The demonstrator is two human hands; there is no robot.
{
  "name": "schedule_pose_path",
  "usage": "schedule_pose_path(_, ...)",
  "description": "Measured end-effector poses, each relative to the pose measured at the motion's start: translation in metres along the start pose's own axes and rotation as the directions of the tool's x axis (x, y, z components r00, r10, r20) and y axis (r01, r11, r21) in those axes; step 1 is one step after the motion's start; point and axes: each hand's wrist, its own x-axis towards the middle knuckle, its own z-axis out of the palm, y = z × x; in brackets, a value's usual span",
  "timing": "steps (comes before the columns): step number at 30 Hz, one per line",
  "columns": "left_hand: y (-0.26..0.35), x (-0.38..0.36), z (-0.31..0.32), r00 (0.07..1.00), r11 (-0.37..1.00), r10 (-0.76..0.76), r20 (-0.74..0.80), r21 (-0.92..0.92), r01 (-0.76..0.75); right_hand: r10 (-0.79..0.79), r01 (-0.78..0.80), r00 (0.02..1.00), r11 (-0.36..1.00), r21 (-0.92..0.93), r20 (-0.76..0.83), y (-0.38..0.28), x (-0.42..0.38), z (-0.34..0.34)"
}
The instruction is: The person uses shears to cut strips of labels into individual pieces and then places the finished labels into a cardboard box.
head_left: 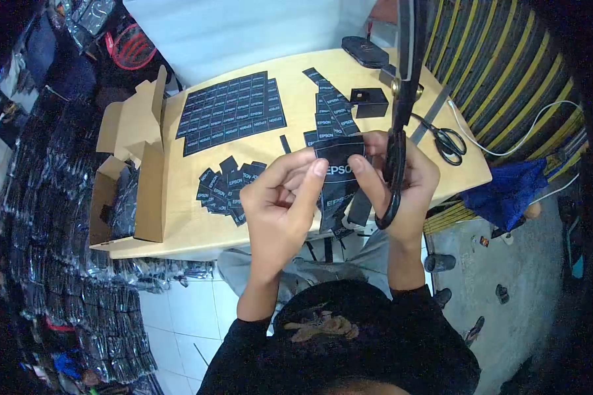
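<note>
My left hand (280, 201) pinches the left edge of a black strip of EPSON labels (339, 172), held above the table's near edge. On the strip's right side sits my right hand (402, 181), which also has black-handled scissors (396, 141) looped over its fingers, blades pointing up toward the camera. The strip hangs down between both hands. A pile of cut single labels (227, 187) lies on the wooden table (184, 224) just left of my left hand.
An uncut sheet of labels (234, 110) lies at the table's back, with label strips (329, 105) beside it. A second pair of scissors (445, 139), a small black box (370, 102) and a black case (364, 51) sit right. An open cardboard box (128, 174) stands left.
</note>
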Motion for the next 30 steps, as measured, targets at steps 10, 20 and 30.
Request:
schedule_pose_path(10,-0.0012,0.0018,-0.002,1.0,0.999,-0.01,0.007,0.046,0.01,0.008,-0.008,1.0,0.999,-0.046,-0.008,-0.0013,0.0,0.0007)
schedule_pose_path(20,-0.0021,0.0038,-0.0023,1.0,1.0,-0.002,0.004,0.015,0.002,0.029,-0.029,1.0,0.999,-0.017,-0.004,0.0006,0.0004,0.0021)
schedule_pose_path(30,-0.0011,0.0044,-0.0018,1.0,1.0,-0.012,-0.017,-0.012,0.011,0.028,-0.028,1.0,1.0,0.003,0.003,0.0029,0.0011,0.0034)
